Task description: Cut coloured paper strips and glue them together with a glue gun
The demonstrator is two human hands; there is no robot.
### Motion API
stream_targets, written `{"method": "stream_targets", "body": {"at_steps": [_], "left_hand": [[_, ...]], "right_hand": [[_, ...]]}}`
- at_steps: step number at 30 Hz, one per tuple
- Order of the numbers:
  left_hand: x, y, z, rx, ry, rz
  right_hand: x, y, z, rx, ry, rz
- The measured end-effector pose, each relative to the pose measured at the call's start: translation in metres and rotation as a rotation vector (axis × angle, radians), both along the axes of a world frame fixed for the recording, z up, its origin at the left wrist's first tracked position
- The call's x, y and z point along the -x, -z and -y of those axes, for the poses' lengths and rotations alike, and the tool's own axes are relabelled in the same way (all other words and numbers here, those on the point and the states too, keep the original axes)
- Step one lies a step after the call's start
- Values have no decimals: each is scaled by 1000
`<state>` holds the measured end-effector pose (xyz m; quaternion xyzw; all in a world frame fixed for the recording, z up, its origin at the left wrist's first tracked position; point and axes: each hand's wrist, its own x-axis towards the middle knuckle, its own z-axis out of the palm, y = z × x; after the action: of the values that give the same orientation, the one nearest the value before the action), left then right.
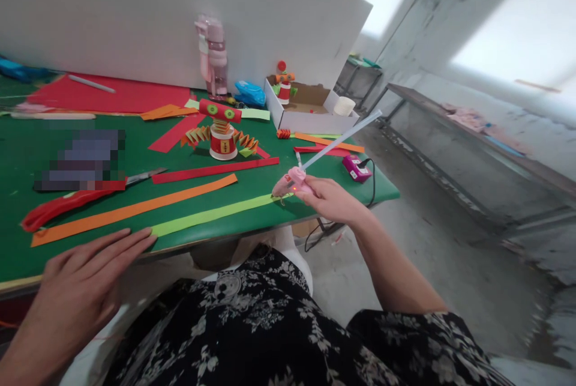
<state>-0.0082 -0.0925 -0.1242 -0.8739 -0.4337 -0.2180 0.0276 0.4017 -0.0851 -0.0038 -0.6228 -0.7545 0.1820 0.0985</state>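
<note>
My right hand (330, 197) is wrapped around a pink hot glue gun (297, 177), which has a small lit red light. A long translucent glue stick (344, 138) juts up and right from its back. The gun's nozzle is at the right end of a light green paper strip (216, 213) along the table's front edge. My left hand (96, 266) lies with fingers stretched out, their tips at the strip's left end. Just behind lie an orange paper strip (139, 209) and a red paper strip (216, 170). Red-handled scissors (72, 201) rest at the left.
A paper-cup figure (222, 143) with folded arms stands mid-table. Behind it are a pink water bottle (216, 62) and a white box (297, 119) holding a similar figure. A purple power socket (357, 168) with a black cord sits near the right edge. A pixelated dark object (85, 158) lies left.
</note>
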Motion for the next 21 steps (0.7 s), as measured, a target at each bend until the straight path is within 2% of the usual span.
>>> {"method": "stream_targets", "body": {"at_steps": [9, 15, 21], "left_hand": [[3, 0, -3, 12, 25, -14], [2, 2, -2, 7, -1, 4], [13, 11, -9, 29, 44, 10]], "right_hand": [[-4, 0, 0, 54, 51, -27], [-10, 1, 2, 21, 48, -7], [-14, -2, 3, 68, 120, -86]]}}
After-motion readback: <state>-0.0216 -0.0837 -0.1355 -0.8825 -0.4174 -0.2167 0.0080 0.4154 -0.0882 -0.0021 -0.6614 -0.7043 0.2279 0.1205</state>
